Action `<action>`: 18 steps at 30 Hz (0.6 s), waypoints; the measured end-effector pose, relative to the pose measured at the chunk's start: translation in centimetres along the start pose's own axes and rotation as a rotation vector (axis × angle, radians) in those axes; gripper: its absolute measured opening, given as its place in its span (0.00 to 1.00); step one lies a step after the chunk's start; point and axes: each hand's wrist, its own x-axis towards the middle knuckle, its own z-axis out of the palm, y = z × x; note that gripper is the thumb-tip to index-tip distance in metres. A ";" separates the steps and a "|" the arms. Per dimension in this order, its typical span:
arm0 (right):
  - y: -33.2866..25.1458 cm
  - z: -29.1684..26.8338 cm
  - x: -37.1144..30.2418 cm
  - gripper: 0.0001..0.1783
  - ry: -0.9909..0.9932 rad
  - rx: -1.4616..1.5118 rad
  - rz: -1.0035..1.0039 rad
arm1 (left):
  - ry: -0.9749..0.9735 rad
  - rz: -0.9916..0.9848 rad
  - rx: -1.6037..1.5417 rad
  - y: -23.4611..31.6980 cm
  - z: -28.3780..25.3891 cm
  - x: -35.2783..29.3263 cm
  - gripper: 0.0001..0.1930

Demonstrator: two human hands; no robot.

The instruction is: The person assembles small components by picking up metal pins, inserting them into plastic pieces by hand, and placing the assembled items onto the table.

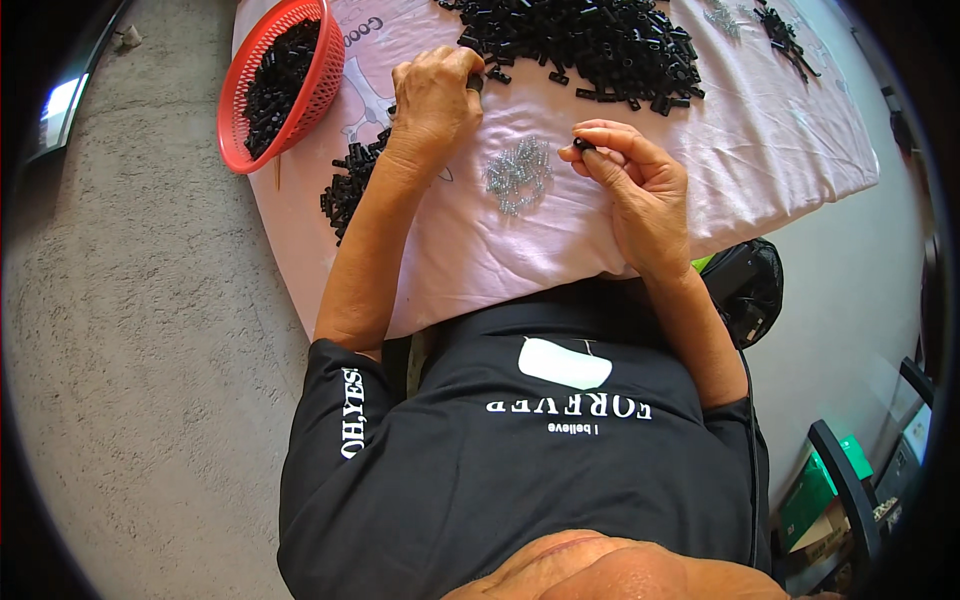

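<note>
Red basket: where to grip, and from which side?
Probably the left part of the basket's rim, coming from the left. The raised lip is exposed there, by the table's edge; loose black pieces and the left hand crowd its right.

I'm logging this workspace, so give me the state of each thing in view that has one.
Left hand: fingers curled, grip unclear.
Right hand: pinching a small black part.
Red basket: holding loose black pieces.
Large black pile: loose, spread out.
Silvery pieces: loosely heaped.
Pink cloth: wrinkled.
</note>
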 end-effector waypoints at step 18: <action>-0.4 -0.3 -0.1 0.10 -0.031 -0.017 0.098 | -0.147 -0.148 -0.081 -0.2 -0.7 0.4 0.11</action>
